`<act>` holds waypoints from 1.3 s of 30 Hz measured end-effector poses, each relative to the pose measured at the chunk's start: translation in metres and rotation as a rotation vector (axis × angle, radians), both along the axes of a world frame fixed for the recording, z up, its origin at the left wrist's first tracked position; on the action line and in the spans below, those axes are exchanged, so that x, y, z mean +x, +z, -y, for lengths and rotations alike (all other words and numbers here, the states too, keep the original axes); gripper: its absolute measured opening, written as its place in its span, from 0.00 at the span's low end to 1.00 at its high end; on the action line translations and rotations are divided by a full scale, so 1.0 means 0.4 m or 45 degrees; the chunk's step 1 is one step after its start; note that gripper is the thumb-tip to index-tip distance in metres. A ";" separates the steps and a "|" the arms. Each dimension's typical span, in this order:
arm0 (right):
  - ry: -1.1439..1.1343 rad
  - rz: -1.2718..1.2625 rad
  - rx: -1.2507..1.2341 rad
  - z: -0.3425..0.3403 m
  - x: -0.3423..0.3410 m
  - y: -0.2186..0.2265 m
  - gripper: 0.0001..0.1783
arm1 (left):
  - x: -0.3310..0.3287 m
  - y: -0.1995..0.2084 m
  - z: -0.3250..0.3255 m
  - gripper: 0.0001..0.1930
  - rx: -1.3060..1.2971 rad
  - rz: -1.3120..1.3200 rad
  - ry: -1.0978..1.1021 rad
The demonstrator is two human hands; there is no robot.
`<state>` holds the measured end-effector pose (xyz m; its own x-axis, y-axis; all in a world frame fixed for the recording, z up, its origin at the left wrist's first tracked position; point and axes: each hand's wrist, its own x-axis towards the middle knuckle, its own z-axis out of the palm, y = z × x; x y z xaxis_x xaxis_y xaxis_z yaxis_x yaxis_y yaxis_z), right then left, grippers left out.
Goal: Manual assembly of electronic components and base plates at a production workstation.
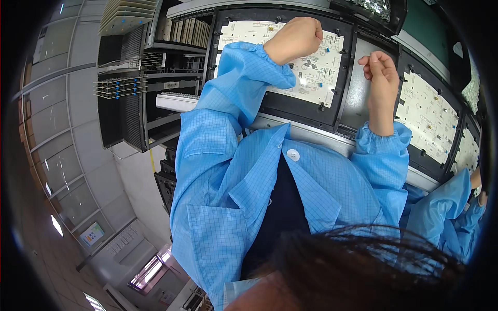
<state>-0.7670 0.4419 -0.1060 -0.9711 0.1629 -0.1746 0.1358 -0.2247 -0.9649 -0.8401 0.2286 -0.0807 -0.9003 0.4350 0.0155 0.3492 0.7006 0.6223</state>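
Observation:
My left hand (pixel 296 39) is over a white circuit board (pixel 311 83) that lies in a black frame (pixel 338 78). Its fingers curl downward and are mostly hidden behind the back of the hand; what they hold, if anything, does not show. Small blue and dark parts stand on this board. My right hand (pixel 383 78) is raised above the grey metal strip (pixel 355 101) between two frames, its fingers bent in and drawn together. Anything between those fingertips is too small to make out. Both arms wear loose blue checked sleeves.
Another framed white board (pixel 428 119) lies to the right, with a further one (pixel 467 150) beyond. A dark bin of small shiny parts (pixel 377 7) stands at the back. Racks of boards (pixel 120 87) stand left. At the far right a co-worker's blue sleeve (pixel 441 205) reaches in.

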 end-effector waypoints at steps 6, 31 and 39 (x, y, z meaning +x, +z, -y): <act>-0.080 -0.131 -0.117 0.004 0.009 0.026 0.07 | -0.034 -0.002 -0.024 0.07 0.001 0.007 0.054; -0.201 -0.140 -0.045 0.016 0.004 0.023 0.11 | -0.038 -0.034 -0.069 0.05 -0.113 -0.132 -0.088; -0.022 -0.020 -0.025 0.020 -0.032 -0.001 0.12 | -0.006 -0.078 -0.013 0.08 -0.167 -0.423 -0.021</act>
